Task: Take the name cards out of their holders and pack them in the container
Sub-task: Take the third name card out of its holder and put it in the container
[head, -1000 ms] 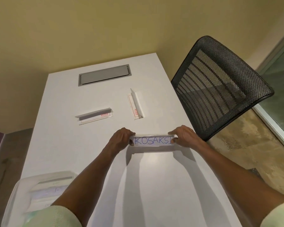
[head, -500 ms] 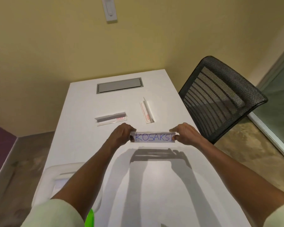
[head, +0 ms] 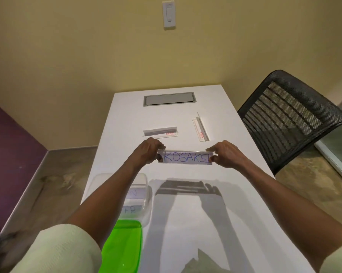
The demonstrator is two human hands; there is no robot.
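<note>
Spanning most of the view, the white table (head: 186, 223) lies below the grip, with a mesh chair (head: 288, 123) off to the right-hand side of it. Nearer the person than the grip and to its left sits the clear container (head: 146, 196), with lettered cards already showing through its wall, and a green lid (head: 125, 245) lies just beside it, closer still. Beyond the grip, two holders (head: 160, 132) lie on the table, seemingly emptied, one past the left hand and one past the right.

Between the two hands, raised clear of the table as its shadow underneath suggests, is the holder (head: 186, 164) with the card (head: 187, 157) reading KOSAKSI still inside. The left hand (head: 148, 152) pinches one short end and the right hand (head: 227, 154) pinches the other, thumbs on the near face and fingers behind. Both are closed on the holder; whether either thumb also bears on the card itself I cannot tell.

The holder looks like thin clear plastic: light, stiff, smooth and likely slippery, and probably prone to cracking if flexed hard. The card looks like paper, featherlight, easily creased. My judgement is that one hand should keep its end clamped by the edges while the other takes the card's exposed end or top edge and slides it out along its length, held flat so it does not buckle.
</note>
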